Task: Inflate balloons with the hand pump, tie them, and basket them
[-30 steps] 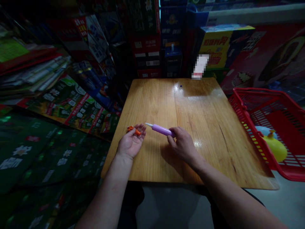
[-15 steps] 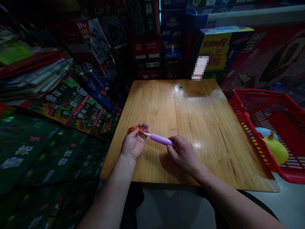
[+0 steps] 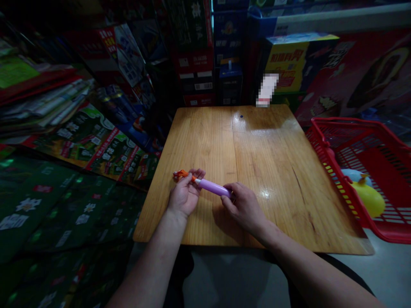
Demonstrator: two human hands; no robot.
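Over the near half of the wooden table [image 3: 215, 141], a purple balloon pump [image 3: 213, 188] lies between my two hands. My right hand [image 3: 242, 203] is closed around its right end, with the fingers hiding that end. At the left, its white nozzle [image 3: 197, 182] enters the neck of a limp orange balloon [image 3: 182, 174]. My left hand [image 3: 185, 194], palm up, pinches the balloon's neck with the thumb against the fingers. The balloon's crumpled end sticks out to the left beyond the thumb.
A red basket [image 3: 330, 156] at the right holds a yellow balloon [image 3: 369, 200] and a light blue balloon [image 3: 355, 174]. Green cartons [image 3: 64, 214] flank the left side. Stacked boxes [image 3: 197, 64] stand behind the table. A small dark dot [image 3: 241, 116] lies near the far edge.
The pump and my left hand have come closer together. Less of the white nozzle shows outside the orange balloon's neck. The camera view has shifted slightly.
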